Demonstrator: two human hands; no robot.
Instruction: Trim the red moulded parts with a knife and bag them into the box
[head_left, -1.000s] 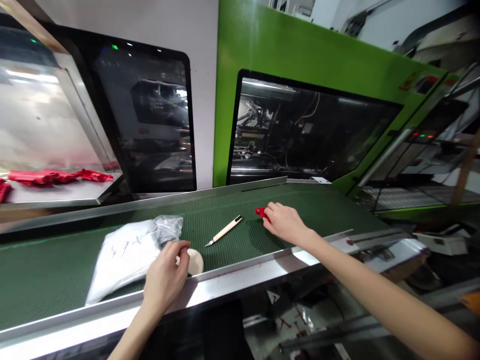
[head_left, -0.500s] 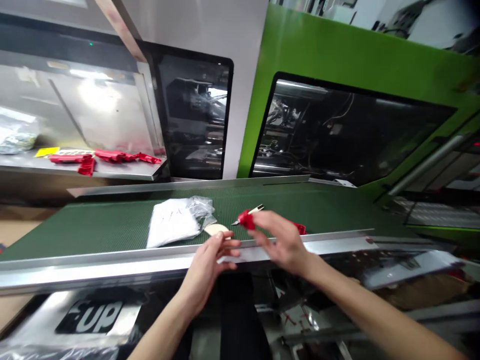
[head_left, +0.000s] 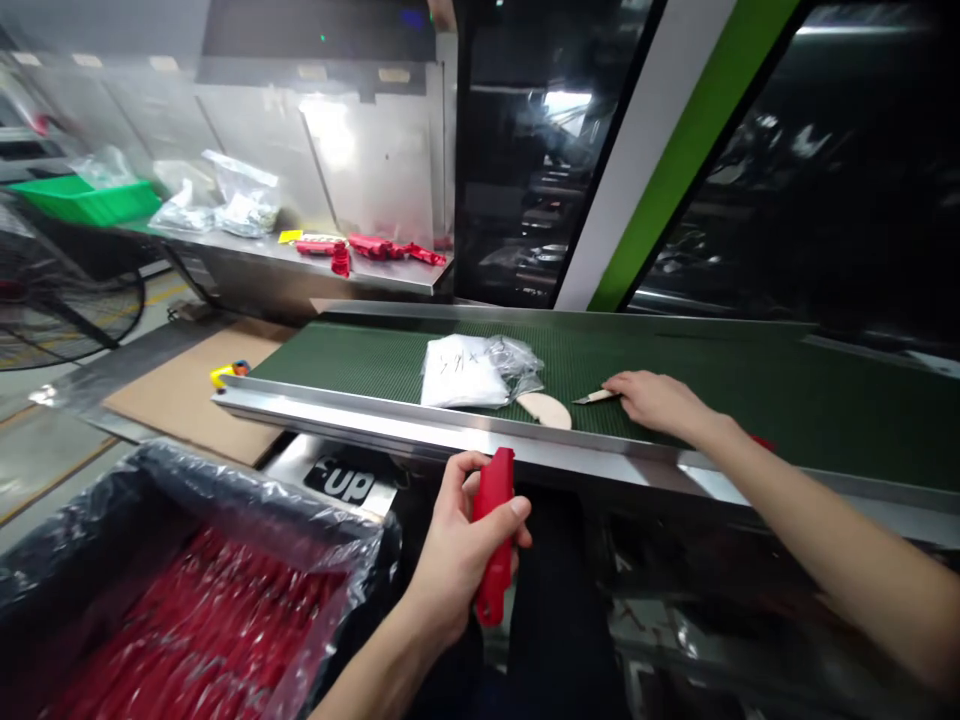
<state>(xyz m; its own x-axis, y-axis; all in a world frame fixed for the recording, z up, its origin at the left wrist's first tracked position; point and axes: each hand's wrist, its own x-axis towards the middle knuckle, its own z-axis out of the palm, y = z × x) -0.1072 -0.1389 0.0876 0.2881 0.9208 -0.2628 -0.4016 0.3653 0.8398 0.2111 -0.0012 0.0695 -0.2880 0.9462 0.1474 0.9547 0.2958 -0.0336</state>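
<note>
My left hand (head_left: 469,540) is wrapped round a long red plastic part (head_left: 495,540), held upright in front of the belt's metal edge. Over the green conveyor belt (head_left: 360,360), my right hand (head_left: 656,402) has its fingers closed on the handle of a small knife (head_left: 598,396), whose blade points left. Left of the knife lies a pale curved piece (head_left: 546,410), beside a white bag (head_left: 463,372) with writing on it and crumpled clear plastic. A bit of red (head_left: 763,442) shows behind my right forearm.
A black-lined bin (head_left: 247,480) of red parts stands at the lower left. Several red parts (head_left: 375,247) and clear bags (head_left: 244,200) lie on a metal shelf, near a green tray (head_left: 90,202). A yellow object (head_left: 227,374) sits by the belt's left end.
The view has swung left, bringing the bin into sight. My left hand, open before, now holds a long red part. My right hand no longer holds its small red piece and grips the knife.
</note>
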